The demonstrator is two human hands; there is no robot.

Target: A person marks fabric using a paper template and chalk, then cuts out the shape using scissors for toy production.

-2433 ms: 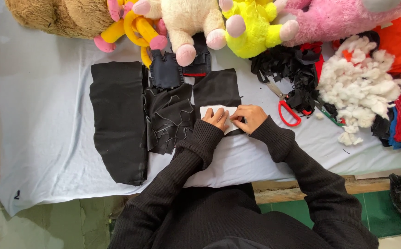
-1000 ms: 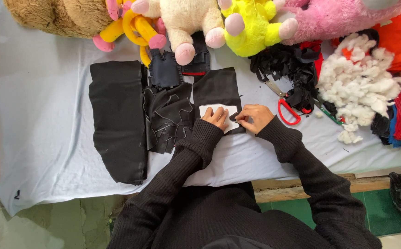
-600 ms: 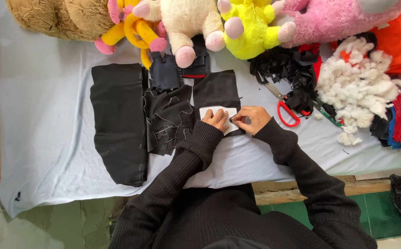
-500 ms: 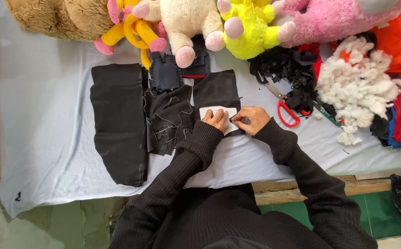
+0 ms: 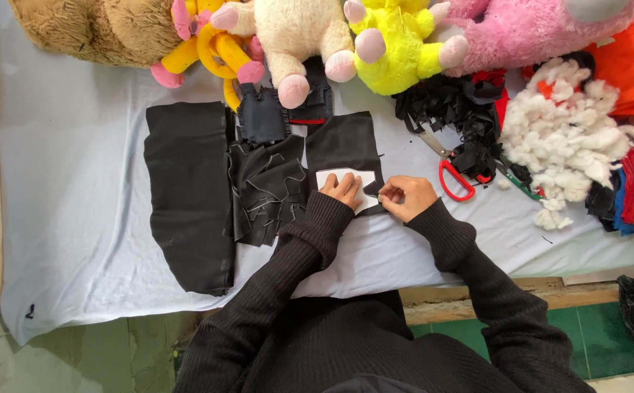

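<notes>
The left hand (image 5: pixel 343 191) presses flat on a white template (image 5: pixel 346 180) over black cloth (image 5: pixel 344 144), the right hand (image 5: pixel 404 198) pinched closed at its edge, cloth uncut, scissors (image 5: pixel 454 175) idle right.

So along the top edge there's a row of plush toys: a brown one (image 5: pixel 105 29), a cream one with pink feet (image 5: pixel 295 36), a bright yellow one (image 5: pixel 397 47) and a big pink one (image 5: pixel 528 29). Over on the right you've got a heap of white stuffing (image 5: pixel 561 142), red-handled scissors (image 5: pixel 454 178) next to a pile of black scraps (image 5: pixel 451 109), plus some orange fabric (image 5: pixel 633 62) in the corner. Everything sits on a pale blue sheet (image 5: pixel 69 189), with a long black fabric panel (image 5: pixel 189 193) lying flat on the left.
</notes>
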